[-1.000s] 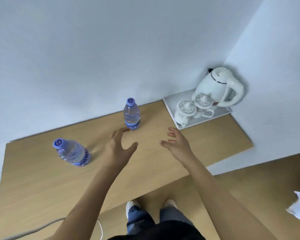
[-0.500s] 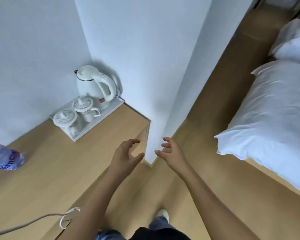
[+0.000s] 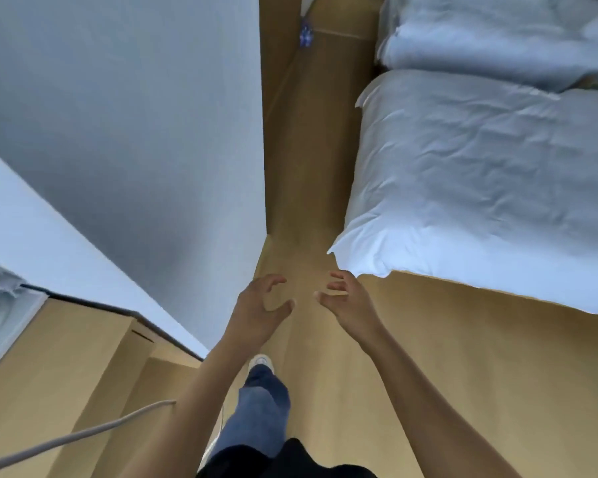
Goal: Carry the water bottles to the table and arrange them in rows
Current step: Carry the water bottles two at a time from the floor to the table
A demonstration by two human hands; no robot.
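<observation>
Now, head view: both hands out front over the wood floor, empty. Left hand has fingers loosely curled & spread, thumb apart, holding nothing. Right hand likewise, fingers relaxed and slightly bent, apart, nothing in it. The two hands are near each other, palms facing in, not touching.

Water bottles: a small blue-and-clear blurry shape stands on the floor far down the corridor, just beside the wall corner at top; looks like a bottle pack but too blurred to be sure. None in either hand.

Table w/ light wood top sits near left, against the wall; a white tray edge shows at its far-left end, cut off by the frame. A grey cable runs across the near left.

Bed w/ white duvet fills the right side, pillow at far right. Below: a leg in blue jeans, white shoe stepping on the floor.
</observation>
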